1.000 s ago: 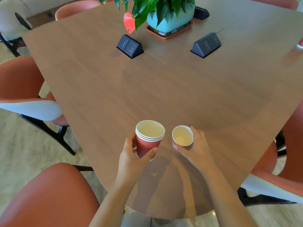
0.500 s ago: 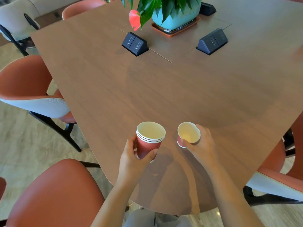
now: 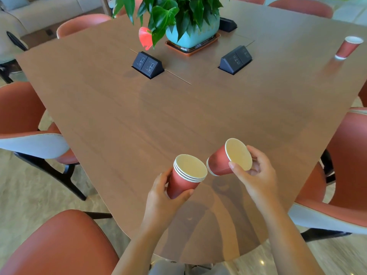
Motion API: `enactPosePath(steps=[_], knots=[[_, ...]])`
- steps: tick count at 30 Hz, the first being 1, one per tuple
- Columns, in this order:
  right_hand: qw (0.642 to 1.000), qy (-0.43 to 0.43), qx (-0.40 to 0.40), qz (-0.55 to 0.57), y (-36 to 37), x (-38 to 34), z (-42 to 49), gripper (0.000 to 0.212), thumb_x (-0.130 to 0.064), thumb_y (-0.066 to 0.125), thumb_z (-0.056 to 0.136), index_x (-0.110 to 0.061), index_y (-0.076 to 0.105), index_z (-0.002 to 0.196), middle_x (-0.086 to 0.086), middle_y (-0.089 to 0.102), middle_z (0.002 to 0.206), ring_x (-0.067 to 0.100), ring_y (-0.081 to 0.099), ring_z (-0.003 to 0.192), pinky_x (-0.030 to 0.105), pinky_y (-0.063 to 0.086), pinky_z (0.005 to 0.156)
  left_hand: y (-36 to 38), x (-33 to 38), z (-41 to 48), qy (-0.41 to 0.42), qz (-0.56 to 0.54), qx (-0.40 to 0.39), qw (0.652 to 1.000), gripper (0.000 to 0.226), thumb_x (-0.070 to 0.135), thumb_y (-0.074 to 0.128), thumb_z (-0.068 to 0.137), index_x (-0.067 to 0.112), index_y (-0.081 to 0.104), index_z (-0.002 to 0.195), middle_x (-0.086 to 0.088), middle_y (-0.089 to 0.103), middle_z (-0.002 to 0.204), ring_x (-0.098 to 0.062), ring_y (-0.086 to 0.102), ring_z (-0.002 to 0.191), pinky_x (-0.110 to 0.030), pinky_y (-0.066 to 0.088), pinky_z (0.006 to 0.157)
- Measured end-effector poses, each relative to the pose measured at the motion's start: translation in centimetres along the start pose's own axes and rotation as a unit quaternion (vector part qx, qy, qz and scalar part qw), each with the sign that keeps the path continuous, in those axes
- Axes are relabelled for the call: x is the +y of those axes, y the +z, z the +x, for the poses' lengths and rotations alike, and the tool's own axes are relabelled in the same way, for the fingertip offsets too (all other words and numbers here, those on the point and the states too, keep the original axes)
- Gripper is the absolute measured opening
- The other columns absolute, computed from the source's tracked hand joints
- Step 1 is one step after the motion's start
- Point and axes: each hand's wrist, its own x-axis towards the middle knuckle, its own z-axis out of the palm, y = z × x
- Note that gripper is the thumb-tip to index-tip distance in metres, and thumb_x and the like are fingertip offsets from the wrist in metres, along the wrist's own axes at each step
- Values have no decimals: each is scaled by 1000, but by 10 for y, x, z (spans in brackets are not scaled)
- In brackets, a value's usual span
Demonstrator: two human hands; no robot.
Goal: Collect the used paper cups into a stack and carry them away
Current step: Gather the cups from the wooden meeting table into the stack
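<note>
Red paper cups, cream inside: stack (image 3: pixel 186 175) of three and a loose cup (image 3: pixel 219 163), held over the table's (image 3: pixel 139 116) near end.
Left hand (image 3: pixel 160 197) curls round the stack. Right hand (image 3: pixel 256 175) clasps the loose cup, tilted, base beside the stack's rim. Far cup (image 3: pixel 348 47) stands at the right edge; plant (image 3: pixel 190 34) and two socket boxes (image 3: pixel 148 64) mid-table.

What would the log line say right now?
left hand: holds cup stack | right hand: holds tilted single cup | far cup: on table
</note>
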Motion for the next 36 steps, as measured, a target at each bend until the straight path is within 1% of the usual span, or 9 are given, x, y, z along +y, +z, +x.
enactPosePath(steps=[4, 9, 14, 17, 22, 25, 29, 34, 36], knots=[[999, -30, 8, 24, -4, -12, -3, 50, -9, 76, 69, -37, 53, 103, 5, 62, 113, 12, 61, 95, 12, 50, 70, 3, 4, 0, 20, 15, -19, 1000, 63, 27, 83, 63, 57, 47, 104, 22, 58, 109, 8, 52, 99, -4, 42, 73], [999, -37, 14, 29, -9, -22, -10, 60, -32, 84, 58, -35, 53, 110, 5, 62, 116, 17, 61, 101, 28, 50, 82, 5, 7, -1, 43, 30, -32, 998, 65, 26, 83, 63, 52, 46, 110, 21, 57, 110, 7, 52, 100, -4, 41, 75], [998, -44, 3, 43, -11, -32, -13, 54, -38, 76, 56, -39, 56, 106, 1, 64, 112, 16, 62, 100, 26, 51, 82, 5, 12, -4, 62, 48, -33, 996, 66, 25, 83, 64, 54, 44, 109, 26, 56, 106, 11, 49, 100, -3, 39, 75], [998, -40, -22, 43, -9, -36, -20, 62, -45, 74, 53, -33, 55, 111, -3, 63, 112, 14, 61, 101, 33, 50, 85, 5, 14, -7, 74, 61, -40, 995, 66, 24, 82, 65, 52, 43, 111, 24, 55, 105, 11, 48, 101, -3, 39, 77], [997, -30, -58, 30, -5, -33, -37, 67, -39, 76, 57, -20, 55, 117, -1, 63, 113, 14, 61, 102, 32, 51, 85, 7, 17, -11, 90, 84, -55, 991, 66, 25, 83, 64, 42, 48, 117, 23, 53, 103, 12, 46, 100, 1, 34, 76], [996, -13, -81, 22, -3, -30, -44, 58, -29, 77, 62, -22, 56, 115, -3, 64, 108, 12, 62, 98, 34, 50, 85, 7, 18, -14, 103, 92, -58, 989, 68, 25, 83, 63, 50, 44, 113, 24, 53, 103, 11, 47, 100, 1, 33, 75], [994, 1, -110, 11, -3, -29, -50, 52, -30, 78, 63, -29, 56, 109, -4, 63, 109, 11, 61, 98, 33, 50, 84, 6, 21, -20, 123, 107, -63, 985, 72, 26, 83, 63, 56, 38, 110, 25, 51, 104, 9, 46, 103, 0, 35, 77], [991, 16, -128, -17, -1, -30, -58, 49, -34, 74, 60, -33, 57, 106, -13, 64, 102, 6, 60, 94, 34, 51, 81, 5, 24, -24, 137, 101, -76, 982, 73, 26, 84, 61, 44, 43, 119, 23, 51, 107, 9, 45, 105, 1, 35, 78], [991, 19, -127, -26, -3, -31, -62, 56, -44, 73, 57, -31, 57, 109, -13, 64, 103, 7, 60, 95, 35, 50, 82, 5, 27, -24, 144, 101, -85, 981, 72, 25, 85, 60, 37, 48, 121, 21, 53, 108, 10, 45, 104, 1, 34, 78]])
